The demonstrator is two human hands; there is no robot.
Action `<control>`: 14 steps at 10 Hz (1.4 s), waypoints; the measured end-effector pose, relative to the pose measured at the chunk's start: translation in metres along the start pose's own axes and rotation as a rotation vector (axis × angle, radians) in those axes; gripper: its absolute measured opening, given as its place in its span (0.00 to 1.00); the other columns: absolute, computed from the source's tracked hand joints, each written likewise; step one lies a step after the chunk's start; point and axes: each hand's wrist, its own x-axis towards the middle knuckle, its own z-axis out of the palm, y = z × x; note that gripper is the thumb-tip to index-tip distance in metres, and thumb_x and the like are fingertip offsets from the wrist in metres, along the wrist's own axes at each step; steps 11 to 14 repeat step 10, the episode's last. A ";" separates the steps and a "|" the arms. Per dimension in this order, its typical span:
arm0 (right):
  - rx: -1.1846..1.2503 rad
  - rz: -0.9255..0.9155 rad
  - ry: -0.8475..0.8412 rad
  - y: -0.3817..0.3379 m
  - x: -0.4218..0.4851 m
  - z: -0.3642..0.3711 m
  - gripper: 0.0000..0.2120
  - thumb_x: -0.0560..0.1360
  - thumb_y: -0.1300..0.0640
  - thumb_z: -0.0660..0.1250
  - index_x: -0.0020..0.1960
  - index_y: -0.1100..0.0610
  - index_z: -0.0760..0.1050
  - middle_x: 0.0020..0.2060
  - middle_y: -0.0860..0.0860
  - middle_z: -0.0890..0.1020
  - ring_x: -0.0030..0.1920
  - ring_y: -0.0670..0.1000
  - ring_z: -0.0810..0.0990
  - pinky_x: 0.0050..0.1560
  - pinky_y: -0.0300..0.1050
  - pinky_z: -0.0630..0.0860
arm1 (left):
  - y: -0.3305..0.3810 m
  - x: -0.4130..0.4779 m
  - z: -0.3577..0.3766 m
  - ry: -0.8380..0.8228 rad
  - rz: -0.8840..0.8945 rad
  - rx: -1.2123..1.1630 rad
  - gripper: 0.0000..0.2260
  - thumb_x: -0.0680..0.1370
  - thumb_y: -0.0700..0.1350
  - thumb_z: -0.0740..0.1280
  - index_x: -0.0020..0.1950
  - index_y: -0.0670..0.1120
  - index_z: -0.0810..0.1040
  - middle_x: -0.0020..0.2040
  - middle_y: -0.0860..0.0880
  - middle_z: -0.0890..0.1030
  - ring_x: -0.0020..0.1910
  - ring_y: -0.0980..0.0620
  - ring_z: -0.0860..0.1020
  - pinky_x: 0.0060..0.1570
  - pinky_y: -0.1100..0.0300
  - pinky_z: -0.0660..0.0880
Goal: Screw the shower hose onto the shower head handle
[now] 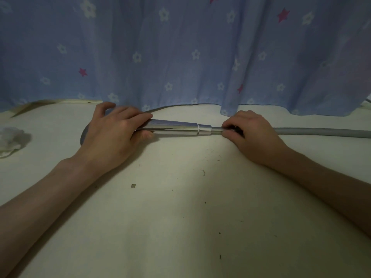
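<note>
Both hands sit on one straight horizontal line across the middle of the frame, over a pale cream table surface with a blue star-printed curtain hanging behind. The chrome, tapered shower head handle lies with its long axis left to right, wide end under the left hand, narrow end pointing right. Left hand: fingers draped over the top, thumb beneath, clasping the handle and pinning it to the table; a dark round edge, probably the shower head, shows just left of the wrist. A short chrome collar sits at the handle's narrow end, touching it. The grey flexible shower hose runs off the right edge of the frame, coaxial with the handle. Right hand: fingertips pinched round the hose end just right of the collar, on what seems to be a dark ridged nut, mostly hidden. Thread engagement cannot be judged. Judgement: the right hand is the working one; the coming twist turns on keeping hose and handle on this shared axis, since any tilt risks cross-threading.
</note>
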 end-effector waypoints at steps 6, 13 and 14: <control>-0.004 -0.064 0.039 -0.010 -0.002 -0.008 0.05 0.74 0.55 0.66 0.48 0.56 0.74 0.42 0.52 0.78 0.42 0.48 0.69 0.44 0.46 0.65 | -0.001 -0.009 0.003 0.253 0.200 0.071 0.17 0.81 0.54 0.59 0.60 0.43 0.78 0.56 0.43 0.82 0.52 0.41 0.80 0.56 0.47 0.70; 0.184 -0.475 -0.277 -0.059 -0.038 -0.020 0.13 0.77 0.48 0.61 0.35 0.50 0.67 0.26 0.43 0.67 0.25 0.45 0.65 0.30 0.38 0.66 | 0.046 -0.037 -0.007 -0.087 0.542 -0.489 0.18 0.82 0.53 0.62 0.34 0.47 0.68 0.29 0.52 0.68 0.28 0.50 0.65 0.27 0.55 0.65; 0.184 -0.475 -0.277 -0.059 -0.038 -0.020 0.13 0.77 0.48 0.61 0.35 0.50 0.67 0.26 0.43 0.67 0.25 0.45 0.65 0.30 0.38 0.66 | 0.046 -0.037 -0.007 -0.087 0.542 -0.489 0.18 0.82 0.53 0.62 0.34 0.47 0.68 0.29 0.52 0.68 0.28 0.50 0.65 0.27 0.55 0.65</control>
